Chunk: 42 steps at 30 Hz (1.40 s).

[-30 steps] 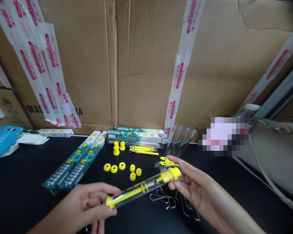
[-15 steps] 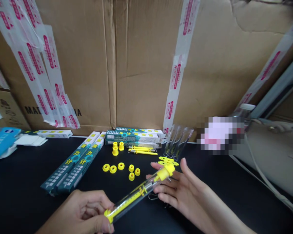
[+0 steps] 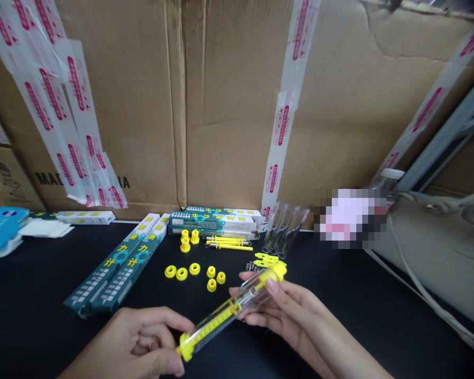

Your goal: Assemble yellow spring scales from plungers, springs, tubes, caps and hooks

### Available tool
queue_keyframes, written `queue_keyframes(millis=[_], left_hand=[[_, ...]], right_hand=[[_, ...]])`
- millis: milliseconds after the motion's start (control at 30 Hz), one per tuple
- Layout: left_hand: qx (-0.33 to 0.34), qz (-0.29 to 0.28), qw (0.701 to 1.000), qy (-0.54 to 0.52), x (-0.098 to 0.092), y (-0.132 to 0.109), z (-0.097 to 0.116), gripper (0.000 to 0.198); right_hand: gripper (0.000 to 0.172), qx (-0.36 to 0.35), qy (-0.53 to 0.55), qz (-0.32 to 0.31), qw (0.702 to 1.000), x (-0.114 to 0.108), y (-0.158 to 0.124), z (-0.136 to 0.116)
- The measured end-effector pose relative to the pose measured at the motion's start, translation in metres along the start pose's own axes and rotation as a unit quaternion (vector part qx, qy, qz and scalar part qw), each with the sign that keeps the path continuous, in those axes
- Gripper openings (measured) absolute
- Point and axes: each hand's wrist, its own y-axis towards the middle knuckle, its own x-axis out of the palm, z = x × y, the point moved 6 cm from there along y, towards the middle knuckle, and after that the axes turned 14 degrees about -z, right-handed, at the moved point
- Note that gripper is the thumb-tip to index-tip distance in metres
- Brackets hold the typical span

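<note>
A tubular spring scale slants between my hands, its clear barrel showing a yellow graduated rod, with yellow caps at both ends. My left hand is closed at the lower cap, thumb and forefinger on it. At the upper end my right hand grips the barrel, thumb pressed just below the cap and fingers underneath. Beyond the right fingertips lie small metal springs and flat yellow pieces. Yellow rings and small yellow caps sit on the black table past my left hand.
Two long green-and-white boxes lie at left; more boxes are stacked at the back. Near them are yellow collars, yellow rods and several clear tubes. Large cardboard stands behind. A white cable runs along the right.
My right hand, spread behind the upper end before, has closed on the spring scale with the thumb over it. The scale has moved slightly right, and my left hand still holds the lower cap.
</note>
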Motion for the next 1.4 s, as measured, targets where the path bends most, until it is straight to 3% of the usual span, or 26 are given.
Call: queue_keyframes(millis=[333, 500, 733, 967, 1200, 1400], left_hand=[[-0.015, -0.018, 0.999, 0.046, 0.001, 0.003, 0.003, 0.040], [-0.002, -0.013, 0.999, 0.029, -0.002, 0.002, 0.004, 0.037], [0.006, -0.017, 1.000, 0.005, -0.002, 0.002, 0.003, 0.030], [0.034, -0.027, 0.999, -0.013, -0.006, 0.003, 0.000, 0.030], [0.104, -0.029, 0.993, -0.048, -0.006, -0.002, 0.014, 0.043], [0.130, -0.038, 0.990, -0.045, -0.008, -0.002, 0.016, 0.040]], right_hand=[[0.036, -0.017, 0.040, 0.025, 0.999, -0.010, 0.000, 0.001], [0.037, -0.026, 0.039, 0.025, 0.999, -0.007, -0.002, -0.003], [0.027, 0.002, 0.028, 0.021, 0.999, -0.005, -0.010, -0.002], [0.041, 0.001, 0.019, 0.042, 0.999, -0.010, -0.005, -0.007], [0.035, 0.005, 0.044, 0.026, 0.999, -0.012, -0.006, -0.004], [0.032, -0.021, 0.007, 0.046, 0.999, -0.021, -0.006, -0.008]])
